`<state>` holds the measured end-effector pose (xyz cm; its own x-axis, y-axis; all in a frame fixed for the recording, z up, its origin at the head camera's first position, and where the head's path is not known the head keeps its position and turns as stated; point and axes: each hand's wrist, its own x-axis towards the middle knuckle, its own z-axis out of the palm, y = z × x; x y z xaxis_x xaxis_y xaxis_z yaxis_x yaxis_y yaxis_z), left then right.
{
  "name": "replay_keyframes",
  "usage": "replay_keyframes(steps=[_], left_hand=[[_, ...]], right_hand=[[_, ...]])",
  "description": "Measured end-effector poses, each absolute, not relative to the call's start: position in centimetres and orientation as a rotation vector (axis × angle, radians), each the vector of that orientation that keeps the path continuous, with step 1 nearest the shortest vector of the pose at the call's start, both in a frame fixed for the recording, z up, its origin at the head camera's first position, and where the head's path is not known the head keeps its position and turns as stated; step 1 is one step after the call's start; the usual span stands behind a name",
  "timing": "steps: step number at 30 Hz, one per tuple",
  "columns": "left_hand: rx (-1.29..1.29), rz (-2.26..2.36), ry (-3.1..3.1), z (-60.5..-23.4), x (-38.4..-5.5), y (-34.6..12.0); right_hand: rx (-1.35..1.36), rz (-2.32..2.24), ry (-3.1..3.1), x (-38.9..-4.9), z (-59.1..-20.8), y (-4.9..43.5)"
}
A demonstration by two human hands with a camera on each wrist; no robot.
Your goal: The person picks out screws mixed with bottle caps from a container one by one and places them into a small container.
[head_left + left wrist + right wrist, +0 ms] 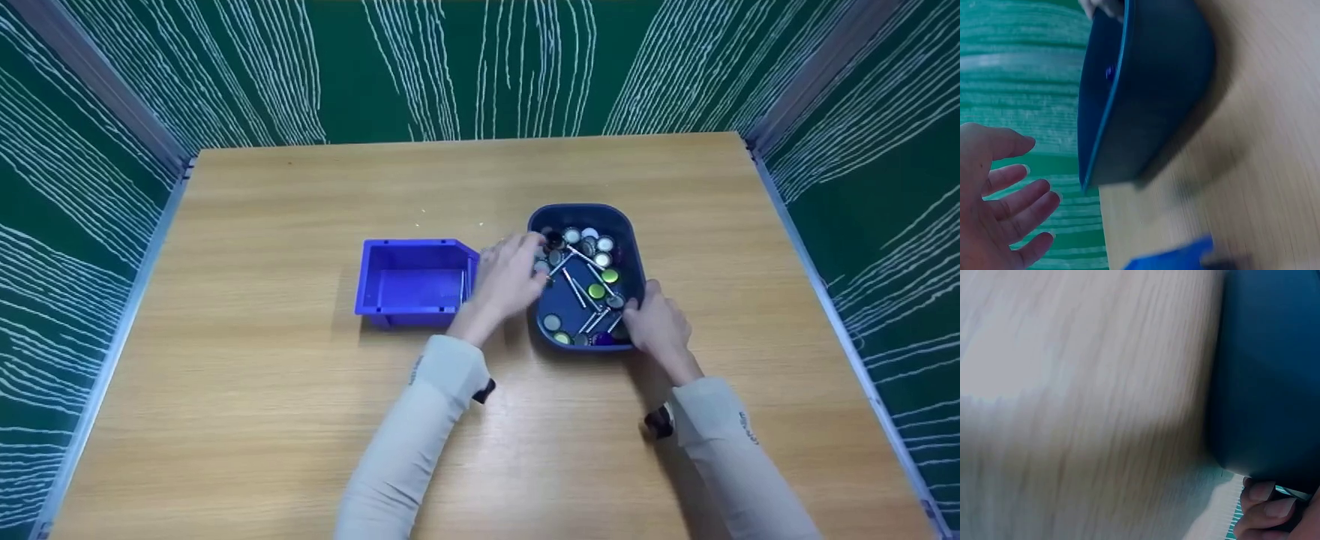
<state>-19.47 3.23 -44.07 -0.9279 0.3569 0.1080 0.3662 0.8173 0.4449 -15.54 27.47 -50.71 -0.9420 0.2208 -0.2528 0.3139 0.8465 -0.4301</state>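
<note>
A dark blue tub (557, 300) holds several long nails (574, 288) and a mix of bottle caps, some silver (604, 244), some green (596, 291). My left hand (510, 274) hovers over the tub's left side. In the left wrist view that hand (1005, 191) shows loosely bent, spread fingers with nothing between them. At the tub's near right corner, my right hand (660, 326) grips the rim; its curled fingers (1264, 517) show at the tub wall in the right wrist view. Left of the tub stands a blue bin (409, 289), with thin nails (463, 286) at its right side, partly hidden.
Both containers stand on a wooden table (262, 375). A few tiny white specks lie behind the blue bin. Green walls with white streaks (360, 75) enclose the table's back and sides.
</note>
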Motion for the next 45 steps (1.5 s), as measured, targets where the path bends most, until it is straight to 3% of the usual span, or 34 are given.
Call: replay_keyframes(steps=[7,23,45], left_hand=[[-0.796,-0.505,-2.989,-44.7,-17.7,6.9],[-0.898,-0.343,-3.123,-48.3,-16.6,10.9],[-0.79,-0.096,-3.328,-49.8,-17.1,11.8]], right_hand=[[0.412,-0.716,2.84,-15.5,-50.6,27.3],[0.404,-0.703,2.849,-15.5,-50.8,27.4],[0.387,-0.736,2.865,-15.3,-50.7,27.4]])
